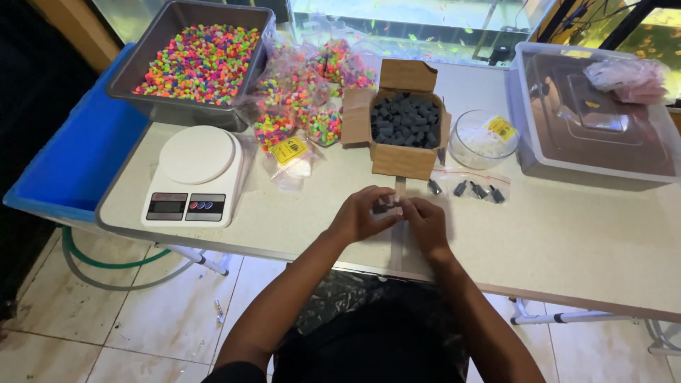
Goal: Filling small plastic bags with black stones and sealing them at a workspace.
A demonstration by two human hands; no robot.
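A: Fig. 1, head view. What do my hands hold?

B: My left hand (357,215) and right hand (424,221) meet at the middle of the worktop (567,241), near its front edge. Both grips are pinched together on one small dark piece (386,208), the fingertips touching it from either side. What else sits between the fingers is too small to tell.

A: How is this handling done well?

B: In my judgement, by keeping the piece low over the worktop, so that a slip drops it only a little way, and by pinching lightly with the fingertips, not the palms.

A: What lies around?

B: Just behind the hands stands an open box (403,117) of dark pieces. Four loose pieces (464,189) lie to its right, near a clear bowl (484,138). A scale (193,175) stands well to the left, with bags of coloured gravel (305,106) and a grey tray (198,60) of it behind. A lidded bin (596,113) fills the far right.

A: Where is room to move?

B: Bare worktop lies right of the hands. The front edge is close under my wrists, and the floor (142,326) lies below.
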